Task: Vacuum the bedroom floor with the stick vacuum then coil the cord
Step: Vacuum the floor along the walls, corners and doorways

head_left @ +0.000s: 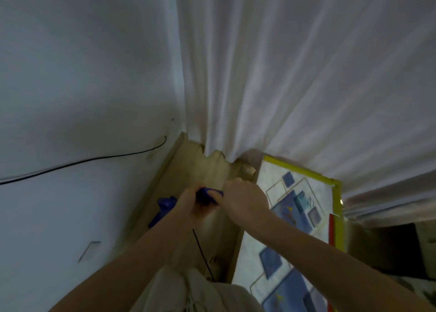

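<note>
The blue stick vacuum [165,207] stands on the wooden floor [212,170] in the room's corner, close beside the white wall [82,75] and in front of the white curtain [283,75]. Its thin black cord [203,252] hangs down toward the person's body. A patterned mat [295,205] with a yellow border lies to the right. The left hand [191,205] curls its grip round the vacuum's blue handle; the right hand [243,198] closes over the same handle from the right.
</note>
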Demonstrator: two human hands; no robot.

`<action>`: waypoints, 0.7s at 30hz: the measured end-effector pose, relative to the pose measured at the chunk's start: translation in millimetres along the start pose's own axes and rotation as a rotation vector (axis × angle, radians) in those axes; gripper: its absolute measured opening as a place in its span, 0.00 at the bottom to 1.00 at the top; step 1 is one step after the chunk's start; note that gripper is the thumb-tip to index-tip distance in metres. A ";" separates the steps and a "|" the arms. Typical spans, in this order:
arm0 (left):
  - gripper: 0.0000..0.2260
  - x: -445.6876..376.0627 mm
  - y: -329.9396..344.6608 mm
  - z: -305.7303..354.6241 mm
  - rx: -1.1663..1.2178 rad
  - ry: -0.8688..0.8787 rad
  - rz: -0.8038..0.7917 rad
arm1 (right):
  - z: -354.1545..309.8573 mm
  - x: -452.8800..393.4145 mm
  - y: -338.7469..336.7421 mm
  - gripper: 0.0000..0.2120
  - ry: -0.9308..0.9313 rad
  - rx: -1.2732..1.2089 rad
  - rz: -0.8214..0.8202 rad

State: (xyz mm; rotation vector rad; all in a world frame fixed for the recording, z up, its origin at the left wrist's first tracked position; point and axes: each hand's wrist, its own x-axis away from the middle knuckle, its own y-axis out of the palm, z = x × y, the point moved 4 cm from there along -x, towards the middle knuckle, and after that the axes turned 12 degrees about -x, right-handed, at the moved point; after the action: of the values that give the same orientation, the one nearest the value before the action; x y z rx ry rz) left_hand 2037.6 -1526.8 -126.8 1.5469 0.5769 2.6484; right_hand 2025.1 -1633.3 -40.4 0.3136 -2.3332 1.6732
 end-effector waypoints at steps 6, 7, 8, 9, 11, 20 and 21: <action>0.08 -13.5 -4.2 13.5 -0.020 -0.005 0.086 | 1.3 -29.1 10.0 0.23 -0.130 -0.018 -0.016; 0.07 -14.8 -4.0 16.1 -0.021 0.005 0.090 | 1.4 -32.5 11.0 0.23 -0.137 -0.026 -0.014; 0.06 -16.5 -4.0 18.9 -0.029 0.017 0.099 | 1.3 -35.7 11.2 0.23 -0.142 -0.030 -0.010; 0.05 -18.2 -3.3 22.0 -0.040 0.027 0.107 | 1.5 -38.9 11.2 0.23 -0.149 -0.025 -0.004; 0.03 -21.4 0.0 28.4 -0.052 0.051 0.118 | 2.8 -47.5 8.8 0.23 -0.163 0.003 0.015; 0.06 -27.8 42.6 18.9 0.118 0.018 -0.009 | 54.5 -66.9 -7.1 0.28 -0.164 0.103 -0.101; 0.04 -22.9 48.5 14.0 0.140 -0.005 -0.031 | 62.5 -63.2 -5.6 0.28 -0.139 0.100 -0.123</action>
State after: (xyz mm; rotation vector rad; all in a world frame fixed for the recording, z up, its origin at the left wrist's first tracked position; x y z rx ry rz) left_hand 2069.2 -1572.3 -124.1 1.5646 0.7952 2.6318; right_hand 2081.7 -1692.7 -75.3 0.5987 -2.2774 1.7629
